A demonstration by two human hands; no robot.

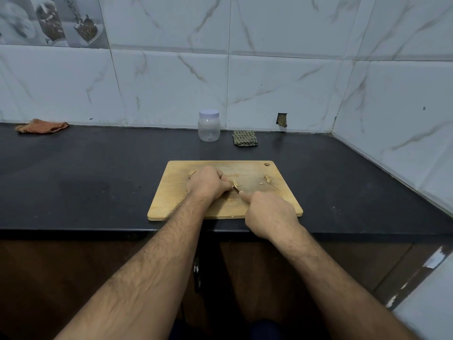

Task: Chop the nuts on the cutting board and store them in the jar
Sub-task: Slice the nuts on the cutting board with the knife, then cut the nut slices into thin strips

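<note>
I see the left hand (208, 182) pinching a nut (235, 183) right beside the knife (236, 190) in the right hand's (267, 214) curled grip, so one slip nicks a fingertip.

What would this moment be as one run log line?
step: chopping | left hand: holds nut | right hand: grips knife | cutting board: pieces at right | jar: lidded, behind
</note>
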